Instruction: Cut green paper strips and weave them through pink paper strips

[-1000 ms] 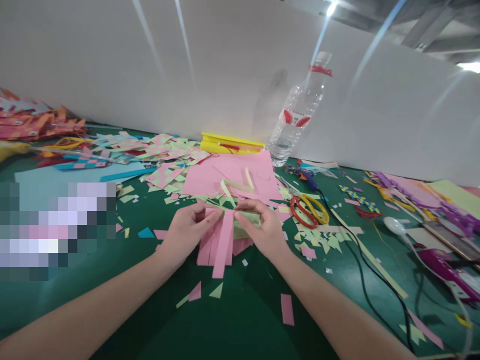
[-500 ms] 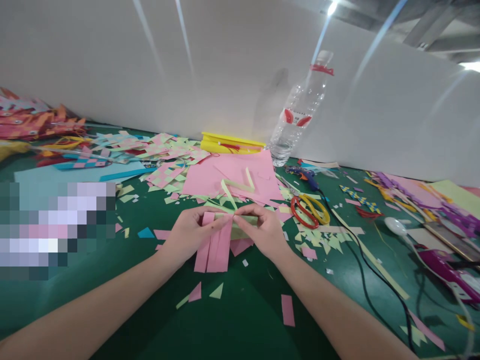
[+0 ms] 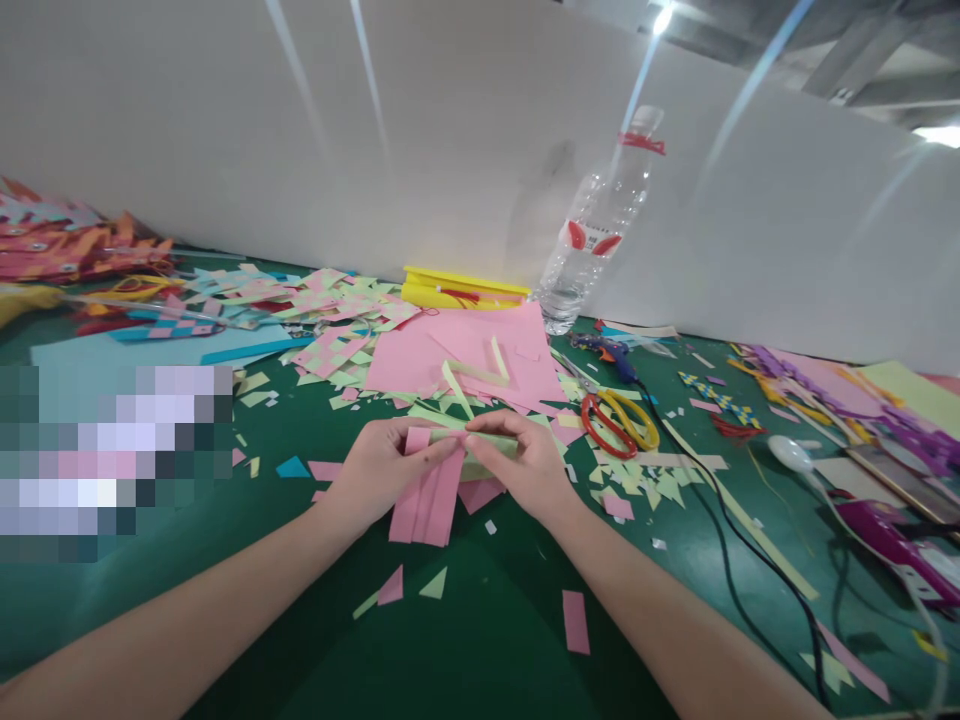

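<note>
Between my two hands are pink paper strips [image 3: 424, 505] crossed with pale green paper strips [image 3: 484, 466]. My left hand [image 3: 382, 460] pinches the top of the pink strips, thumb in front. With thumb and fingers closed, my right hand [image 3: 517, 460] grips the green strips where they meet the pink ones. The pink strips hang down side by side toward me, and the green ones run to the right, partly hidden behind my right fingers. Just beyond my hands lies a pink paper sheet [image 3: 405, 350] with a bent pale green strip [image 3: 480, 374] on it.
Scissors with red and yellow handles [image 3: 611, 424] and a blue glue gun [image 3: 611, 352] lie to the right. A plastic bottle [image 3: 592, 240] leans by the wall. Woven paper pieces [image 3: 330, 300] are heaped at left. A purple glue gun [image 3: 892, 545] and black cable [image 3: 727, 500] lie far right.
The lower ends of the pink strips have shifted slightly and drawn closer together. Both hands keep their grip in nearly the same place.
</note>
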The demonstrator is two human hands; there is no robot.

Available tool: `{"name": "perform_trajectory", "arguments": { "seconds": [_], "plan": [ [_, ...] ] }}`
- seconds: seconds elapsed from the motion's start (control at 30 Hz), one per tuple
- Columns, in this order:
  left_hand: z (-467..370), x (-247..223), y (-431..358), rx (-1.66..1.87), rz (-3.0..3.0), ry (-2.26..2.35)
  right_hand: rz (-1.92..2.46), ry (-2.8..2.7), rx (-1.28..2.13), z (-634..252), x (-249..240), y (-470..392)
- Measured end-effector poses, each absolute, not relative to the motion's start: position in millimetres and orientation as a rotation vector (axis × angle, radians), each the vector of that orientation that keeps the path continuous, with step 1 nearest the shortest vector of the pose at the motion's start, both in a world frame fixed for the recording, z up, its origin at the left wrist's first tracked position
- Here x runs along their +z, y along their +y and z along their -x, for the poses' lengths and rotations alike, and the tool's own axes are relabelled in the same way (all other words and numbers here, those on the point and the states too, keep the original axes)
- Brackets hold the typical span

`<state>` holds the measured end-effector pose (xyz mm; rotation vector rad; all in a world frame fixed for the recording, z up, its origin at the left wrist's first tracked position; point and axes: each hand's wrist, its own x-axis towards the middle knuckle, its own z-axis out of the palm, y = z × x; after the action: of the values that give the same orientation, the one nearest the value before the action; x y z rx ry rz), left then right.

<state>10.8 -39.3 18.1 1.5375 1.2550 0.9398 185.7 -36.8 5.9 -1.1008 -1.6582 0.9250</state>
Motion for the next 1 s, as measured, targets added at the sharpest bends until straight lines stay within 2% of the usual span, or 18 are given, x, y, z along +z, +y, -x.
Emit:
{"name": "perform_trajectory", "arguments": {
  "seconds": [0.4, 0.5, 0.6, 0.77, 0.87, 1.0],
  "plan": [
    [-10.1, 15.8, -38.6, 0.896, -1.494, 1.231, 1.093, -1.746, 0.867, -188.3, 10.7, -35.9],
    [-8.0, 13.7, -37.0, 0.924, -1.515, 1.357, 1.124, -1.79, 0.658, -204.9, 20.3, -25.5],
    [-6.3, 13.3, -35.2, 0.96, -1.495, 1.411, 1.327, -1.725, 0.18, -238.0, 30.0, -9.6],
    [-5.0, 12.5, -33.5, 0.956, -1.469, 1.418, 1.937, -1.758, -0.252, -299.4, 23.6, 4.6],
    [-4.8, 11.1, -32.9, 0.932, -1.461, 1.425, 2.212, -1.82, -0.307, -319.4, 9.3, 3.9],
    [-4.8, 12.1, -33.2, 0.943, -1.457, 1.404, 2.285, -1.778, -0.199, -327.8, -4.5, 5.4]
  ]
}}
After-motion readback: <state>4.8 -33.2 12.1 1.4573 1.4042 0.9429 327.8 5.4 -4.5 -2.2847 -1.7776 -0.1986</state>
